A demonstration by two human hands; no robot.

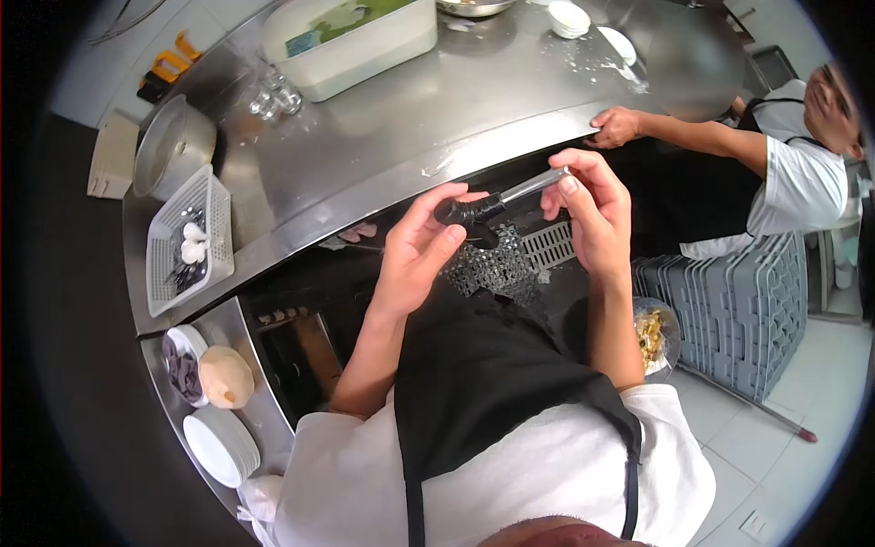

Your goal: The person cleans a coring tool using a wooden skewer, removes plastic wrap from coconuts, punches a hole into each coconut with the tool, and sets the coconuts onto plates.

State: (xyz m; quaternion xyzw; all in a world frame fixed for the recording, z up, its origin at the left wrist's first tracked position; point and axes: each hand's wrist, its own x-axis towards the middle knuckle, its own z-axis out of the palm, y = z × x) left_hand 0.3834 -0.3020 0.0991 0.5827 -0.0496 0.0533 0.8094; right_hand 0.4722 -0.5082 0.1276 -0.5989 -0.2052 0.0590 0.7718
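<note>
Between my hands, above the front of my black apron, is an object with a black, bulky end [469,211] and a slim silvery metal shaft [533,187]. Its exact kind is not clear to me. My left hand [415,246] has its thumb and fingers closed around the black end. The tip of the metal shaft is pinched between the thumb and fingers of my right hand [591,205]. The shaft slants up toward the right. Beneath the hands, a dark floor mat [497,264] partly shows.
A steel counter [365,128] runs ahead, bearing a white tub [374,55] of greenish water, glasses [273,96], a pot [173,150] and a utensil basket [214,246]. Plates [221,447] stand left. Another person [775,173] stands right, near stacked grey racks [738,305].
</note>
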